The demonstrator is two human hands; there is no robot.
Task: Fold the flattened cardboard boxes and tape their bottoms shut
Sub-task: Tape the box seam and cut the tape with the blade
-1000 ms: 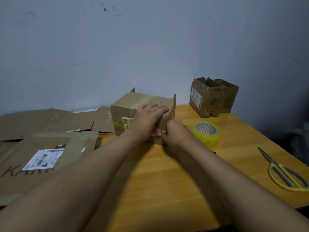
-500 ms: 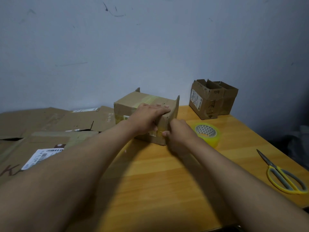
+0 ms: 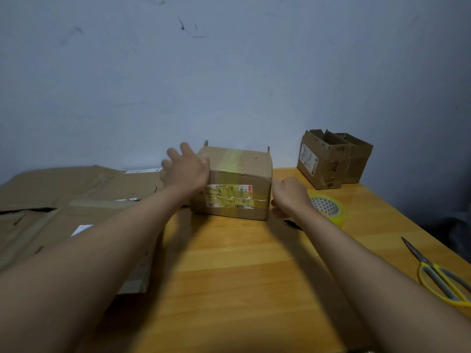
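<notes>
A folded cardboard box point(image 3: 237, 174) stands on the wooden table point(image 3: 242, 276), its taped face up, yellowish tape running over the top and down the near side past a shipping label. My left hand point(image 3: 187, 169) lies against the box's left side with fingers spread and straight. My right hand point(image 3: 288, 197) sits at the box's lower right corner, fingers loosely curled, touching or nearly touching it. A roll of yellow tape point(image 3: 328, 208) lies just right of that hand.
Two assembled small boxes point(image 3: 331, 159) stand against the wall at the back right. Yellow-handled scissors point(image 3: 443, 276) lie at the table's right edge. Flattened cardboard sheets point(image 3: 71, 200) cover the left side. A grey wall rises behind.
The box has been turned so its labelled side faces me. My left hand moved from the top front to the left side; my right hand moved to the right corner.
</notes>
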